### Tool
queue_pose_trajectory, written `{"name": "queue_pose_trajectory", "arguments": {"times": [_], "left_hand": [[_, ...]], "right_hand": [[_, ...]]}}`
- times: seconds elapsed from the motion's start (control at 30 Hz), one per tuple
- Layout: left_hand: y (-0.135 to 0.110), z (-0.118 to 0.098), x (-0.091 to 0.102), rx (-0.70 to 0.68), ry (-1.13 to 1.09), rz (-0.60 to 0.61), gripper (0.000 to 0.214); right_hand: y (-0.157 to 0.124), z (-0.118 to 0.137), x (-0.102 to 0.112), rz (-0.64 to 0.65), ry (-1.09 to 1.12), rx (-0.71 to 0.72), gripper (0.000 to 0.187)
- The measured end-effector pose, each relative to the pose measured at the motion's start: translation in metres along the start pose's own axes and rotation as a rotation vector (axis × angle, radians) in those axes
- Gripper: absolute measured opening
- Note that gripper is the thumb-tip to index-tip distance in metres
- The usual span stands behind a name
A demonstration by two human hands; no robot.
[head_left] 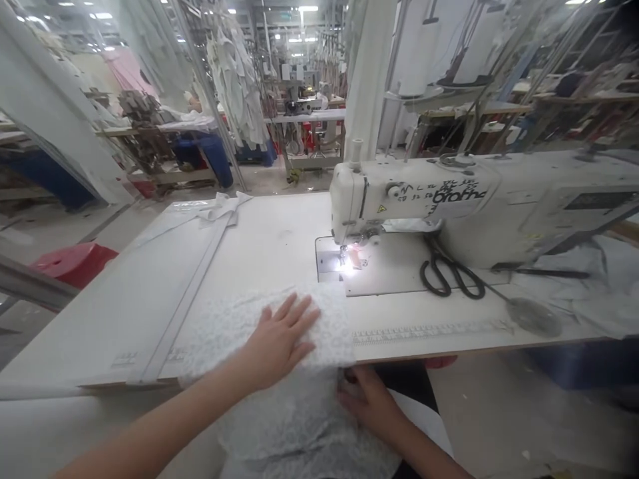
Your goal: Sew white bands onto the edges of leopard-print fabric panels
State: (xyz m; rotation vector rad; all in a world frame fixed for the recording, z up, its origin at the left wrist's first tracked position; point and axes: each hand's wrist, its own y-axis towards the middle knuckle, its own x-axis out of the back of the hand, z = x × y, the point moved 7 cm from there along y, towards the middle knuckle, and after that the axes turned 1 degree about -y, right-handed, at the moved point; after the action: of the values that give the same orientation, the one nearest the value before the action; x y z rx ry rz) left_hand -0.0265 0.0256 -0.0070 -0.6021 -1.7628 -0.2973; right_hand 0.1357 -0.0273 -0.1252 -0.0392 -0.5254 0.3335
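White patterned fabric [224, 332] lies over the front edge of the sewing table and hangs down into my lap. My left hand [279, 336] rests flat on it, fingers spread. Below the table edge, my right hand [367, 399] is closed at the fabric's right side; its fingertips are partly hidden, but the cloth's edge appears to be in them. Ahead of both hands is the sewing machine [399, 196], with its lit needle area [344, 256] just beyond the fabric's far edge.
Black-handled scissors [452, 269] lie beside the machine's arm. A clear ruler [429, 330] runs along the table's front right. White strips [192, 286] cross the table [269, 233] on the left. A red stool [74, 263] stands left; more cloth [579, 266] is piled right.
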Motion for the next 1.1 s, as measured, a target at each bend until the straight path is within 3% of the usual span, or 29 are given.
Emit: {"name": "queue_pose_trajectory", "arguments": {"times": [0.13, 0.27, 0.37, 0.47, 0.53, 0.63, 0.7, 0.73, 0.77, 0.83, 0.9, 0.97, 1.03, 1.1], "left_hand": [[0.047, 0.012, 0.005, 0.021, 0.056, -0.018, 0.051], [0.085, 0.03, 0.012, 0.007, 0.096, -0.005, 0.051], [0.087, 0.03, 0.018, -0.032, 0.061, -0.067, 0.052], [0.064, 0.01, 0.025, -0.091, -0.112, -0.177, 0.046], [0.04, -0.018, 0.013, -0.168, -0.33, -0.05, 0.038], [0.001, -0.072, -0.026, -0.222, -0.757, 0.39, 0.035], [-0.014, -0.103, -0.045, -0.203, -1.105, 0.565, 0.05], [-0.015, -0.113, -0.05, -0.196, -1.299, 0.594, 0.061], [-0.012, -0.12, -0.052, -0.183, -1.495, 0.585, 0.07], [0.004, -0.115, -0.046, -0.089, -1.828, 0.438, 0.069], [0.021, -0.092, -0.034, 0.097, -2.005, 0.16, 0.049], [0.027, -0.069, -0.017, 0.264, -2.014, -0.096, 0.033], [0.025, -0.063, -0.005, 0.331, -1.966, -0.154, 0.03], [0.021, -0.073, -0.003, 0.323, -1.945, -0.041, 0.031]], "right_hand": [[0.005, 0.004, 0.007, 0.013, -0.012, 0.044, 0.044], [-0.015, -0.022, 0.033, -0.085, -0.223, -0.027, 0.047], [-0.036, -0.052, 0.056, -0.155, -0.372, -0.259, 0.038], [-0.046, -0.06, 0.061, -0.03, -0.28, -0.381, 0.007], [-0.043, -0.042, 0.065, 0.053, -0.168, -0.343, 0.011], [-0.034, 0.01, 0.078, 0.087, 0.092, -0.205, 0.02], [-0.032, 0.051, 0.087, 0.09, 0.362, -0.072, 0.021], [-0.034, 0.068, 0.089, 0.098, 0.464, -0.005, 0.021], [-0.037, 0.082, 0.089, 0.112, 0.53, 0.053, 0.019], [-0.047, 0.094, 0.08, 0.159, 0.539, 0.112, 0.015], [-0.056, 0.085, 0.062, 0.214, 0.46, 0.077, 0.012], [-0.064, 0.065, 0.044, 0.267, 0.344, -0.004, 0.009], [-0.066, 0.05, 0.033, 0.289, 0.284, -0.056, 0.01], [-0.061, 0.048, 0.03, 0.265, 0.347, -0.049, 0.023]]}}
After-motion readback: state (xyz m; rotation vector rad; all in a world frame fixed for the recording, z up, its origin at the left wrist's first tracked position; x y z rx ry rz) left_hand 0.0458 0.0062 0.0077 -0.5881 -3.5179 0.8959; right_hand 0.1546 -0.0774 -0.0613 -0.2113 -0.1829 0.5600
